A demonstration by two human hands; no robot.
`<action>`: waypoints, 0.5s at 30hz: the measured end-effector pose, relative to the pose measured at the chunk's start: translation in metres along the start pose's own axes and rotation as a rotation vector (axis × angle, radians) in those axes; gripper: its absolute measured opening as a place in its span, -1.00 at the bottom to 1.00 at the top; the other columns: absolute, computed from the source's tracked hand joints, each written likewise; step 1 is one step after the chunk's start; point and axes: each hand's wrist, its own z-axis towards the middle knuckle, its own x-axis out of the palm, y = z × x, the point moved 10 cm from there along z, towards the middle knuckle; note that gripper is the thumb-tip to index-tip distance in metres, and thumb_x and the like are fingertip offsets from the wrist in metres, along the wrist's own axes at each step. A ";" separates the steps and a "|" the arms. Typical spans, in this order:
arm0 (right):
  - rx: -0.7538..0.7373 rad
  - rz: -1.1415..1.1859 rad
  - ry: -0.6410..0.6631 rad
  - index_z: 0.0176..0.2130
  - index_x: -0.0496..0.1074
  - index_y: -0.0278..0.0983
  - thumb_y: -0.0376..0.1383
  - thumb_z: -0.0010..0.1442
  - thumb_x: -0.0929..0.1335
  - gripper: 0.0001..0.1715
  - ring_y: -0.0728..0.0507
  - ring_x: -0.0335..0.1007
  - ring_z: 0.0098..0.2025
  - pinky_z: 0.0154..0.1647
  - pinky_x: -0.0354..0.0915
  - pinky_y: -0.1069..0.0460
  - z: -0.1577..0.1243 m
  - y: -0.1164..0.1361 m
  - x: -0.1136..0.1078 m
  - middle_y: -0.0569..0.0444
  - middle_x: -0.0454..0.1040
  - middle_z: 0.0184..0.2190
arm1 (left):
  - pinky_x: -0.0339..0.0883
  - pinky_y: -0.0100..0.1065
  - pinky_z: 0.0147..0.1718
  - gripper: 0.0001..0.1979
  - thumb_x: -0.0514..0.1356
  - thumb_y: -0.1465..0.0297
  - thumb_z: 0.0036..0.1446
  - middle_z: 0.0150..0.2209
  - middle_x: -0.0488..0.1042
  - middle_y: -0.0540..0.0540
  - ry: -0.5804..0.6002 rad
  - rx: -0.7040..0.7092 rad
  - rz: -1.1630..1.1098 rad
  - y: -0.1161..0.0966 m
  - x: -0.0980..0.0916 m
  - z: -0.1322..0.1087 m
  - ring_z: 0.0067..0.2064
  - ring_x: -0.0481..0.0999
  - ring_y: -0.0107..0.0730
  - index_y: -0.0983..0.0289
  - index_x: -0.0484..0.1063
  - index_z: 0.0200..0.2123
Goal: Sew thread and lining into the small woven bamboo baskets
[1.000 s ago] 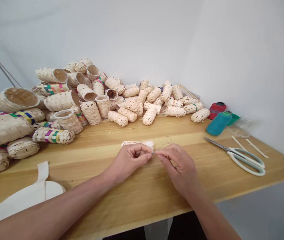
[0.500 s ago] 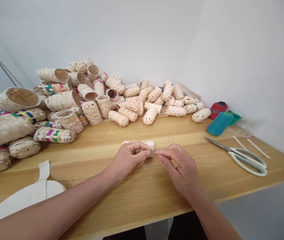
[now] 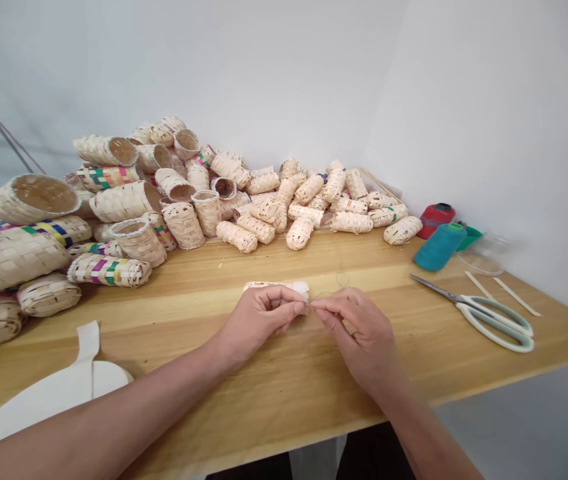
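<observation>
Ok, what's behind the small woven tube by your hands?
Behind the small woven tube, the wooden tabletop runs back to a heap of similar tubes. Your left hand and right hand hide its front and underside.

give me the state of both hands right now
left hand: closed, pinching the small woven roll
right hand: closed, pinching a thin thread; any needle is too small to tell

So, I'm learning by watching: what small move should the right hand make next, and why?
Probably pull the thin thread taut, right hand moving away from left hand: a slack loop stands above the small pale woven bamboo tube, both hands pinching at its edge.
</observation>
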 end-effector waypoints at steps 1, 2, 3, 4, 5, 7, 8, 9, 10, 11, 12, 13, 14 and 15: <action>0.000 -0.001 -0.002 -0.20 0.46 -0.17 -0.36 0.27 0.27 -0.81 -0.11 0.34 -0.29 -0.29 0.28 -0.02 0.000 0.000 0.000 0.08 0.40 -0.39 | -0.10 -0.50 -0.61 -0.76 0.27 0.24 0.00 -0.70 0.21 -0.13 0.003 -0.001 -0.002 0.000 0.000 0.000 -0.63 0.06 -0.63 0.32 0.49 -0.39; 0.001 -0.002 -0.004 -0.20 0.46 -0.17 -0.37 0.27 0.27 -0.81 -0.11 0.34 -0.28 -0.29 0.28 -0.02 0.000 0.000 0.000 0.08 0.40 -0.39 | -0.10 -0.50 -0.61 -0.77 0.27 0.25 0.01 -0.70 0.21 -0.13 0.006 0.000 -0.003 0.000 0.000 0.000 -0.63 0.06 -0.63 0.32 0.49 -0.39; 0.001 -0.002 -0.008 -0.20 0.46 -0.17 -0.37 0.26 0.27 -0.81 -0.11 0.34 -0.28 -0.29 0.28 -0.02 0.000 0.000 -0.001 0.08 0.41 -0.39 | -0.10 -0.50 -0.61 -0.78 0.27 0.25 0.01 -0.70 0.21 -0.13 0.007 0.002 -0.005 0.000 0.000 0.000 -0.62 0.06 -0.63 0.32 0.49 -0.39; 0.001 -0.002 -0.011 -0.20 0.46 -0.17 -0.37 0.26 0.27 -0.81 -0.11 0.34 -0.29 -0.30 0.28 -0.02 0.000 0.000 -0.001 0.08 0.40 -0.39 | -0.10 -0.50 -0.61 -0.78 0.26 0.26 0.01 -0.70 0.21 -0.13 0.007 0.005 -0.004 0.000 0.000 0.000 -0.62 0.06 -0.63 0.32 0.49 -0.39; 0.000 -0.001 -0.013 -0.20 0.46 -0.17 -0.37 0.26 0.28 -0.81 -0.11 0.33 -0.30 -0.31 0.28 -0.02 0.000 0.000 -0.001 0.08 0.40 -0.40 | -0.10 -0.50 -0.61 -0.78 0.26 0.26 0.02 -0.70 0.21 -0.13 0.007 0.007 -0.002 0.000 0.000 0.000 -0.62 0.06 -0.63 0.32 0.49 -0.39; -0.004 0.001 -0.017 -0.20 0.46 -0.17 -0.37 0.26 0.28 -0.81 -0.11 0.32 -0.32 -0.34 0.27 -0.01 0.000 0.000 -0.001 0.09 0.38 -0.42 | -0.11 -0.50 -0.61 -0.78 0.26 0.25 0.02 -0.70 0.21 -0.13 0.010 0.007 0.002 0.000 0.000 0.000 -0.63 0.05 -0.63 0.32 0.48 -0.39; -0.007 0.002 -0.019 -0.20 0.46 -0.17 -0.38 0.26 0.28 -0.81 -0.12 0.32 -0.33 -0.34 0.26 -0.01 0.000 0.000 -0.001 0.08 0.38 -0.42 | -0.12 -0.50 -0.62 -0.77 0.26 0.25 0.02 -0.70 0.21 -0.13 0.009 0.006 0.001 0.000 0.000 0.000 -0.63 0.05 -0.64 0.32 0.48 -0.39; -0.007 0.003 -0.019 -0.20 0.46 -0.17 -0.38 0.26 0.28 -0.81 -0.12 0.32 -0.33 -0.34 0.26 -0.01 0.000 0.000 -0.001 0.08 0.38 -0.42 | -0.12 -0.50 -0.62 -0.77 0.26 0.25 0.03 -0.70 0.21 -0.13 0.009 0.005 0.000 0.000 0.000 0.000 -0.63 0.05 -0.64 0.33 0.48 -0.39; -0.007 0.003 -0.016 -0.20 0.46 -0.17 -0.38 0.26 0.27 -0.81 -0.11 0.31 -0.33 -0.33 0.26 -0.01 0.000 0.000 0.000 0.08 0.38 -0.42 | -0.11 -0.50 -0.62 -0.77 0.26 0.25 0.03 -0.70 0.21 -0.13 0.009 0.007 -0.002 0.000 0.000 0.000 -0.63 0.05 -0.64 0.33 0.48 -0.39; -0.005 0.003 -0.013 -0.20 0.46 -0.18 -0.39 0.26 0.27 -0.81 -0.11 0.31 -0.33 -0.33 0.26 -0.01 0.000 0.000 0.000 0.08 0.38 -0.42 | -0.11 -0.50 -0.61 -0.78 0.26 0.26 0.03 -0.70 0.22 -0.13 0.012 0.010 -0.003 0.000 0.000 0.001 -0.63 0.06 -0.64 0.33 0.48 -0.39; -0.003 0.003 -0.011 -0.20 0.46 -0.18 -0.39 0.26 0.27 -0.80 -0.11 0.31 -0.33 -0.33 0.26 -0.01 0.000 0.000 0.000 0.08 0.38 -0.42 | -0.10 -0.50 -0.61 -0.78 0.25 0.26 0.03 -0.70 0.22 -0.12 0.015 0.015 0.000 -0.001 0.000 0.001 -0.62 0.06 -0.64 0.33 0.49 -0.39; -0.002 0.003 -0.009 -0.19 0.46 -0.18 -0.39 0.26 0.27 -0.80 -0.10 0.32 -0.32 -0.33 0.26 -0.01 0.000 0.000 0.000 0.08 0.38 -0.42 | -0.10 -0.51 -0.61 -0.78 0.25 0.27 0.04 -0.70 0.22 -0.12 0.019 0.019 0.003 -0.001 0.000 0.001 -0.62 0.06 -0.64 0.34 0.49 -0.38; -0.003 0.003 -0.011 -0.19 0.46 -0.18 -0.39 0.26 0.27 -0.80 -0.10 0.32 -0.32 -0.32 0.26 0.00 0.000 0.000 0.000 0.08 0.38 -0.41 | -0.10 -0.51 -0.61 -0.78 0.25 0.27 0.04 -0.70 0.22 -0.12 0.023 0.020 0.006 -0.002 0.001 0.001 -0.62 0.05 -0.64 0.34 0.49 -0.38; -0.004 0.000 -0.013 -0.19 0.46 -0.18 -0.38 0.26 0.27 -0.80 -0.11 0.33 -0.32 -0.32 0.26 0.00 0.000 0.000 0.000 0.08 0.39 -0.41 | -0.10 -0.51 -0.61 -0.78 0.25 0.27 0.04 -0.70 0.21 -0.12 0.024 0.020 0.009 -0.002 0.001 0.001 -0.62 0.05 -0.64 0.34 0.49 -0.38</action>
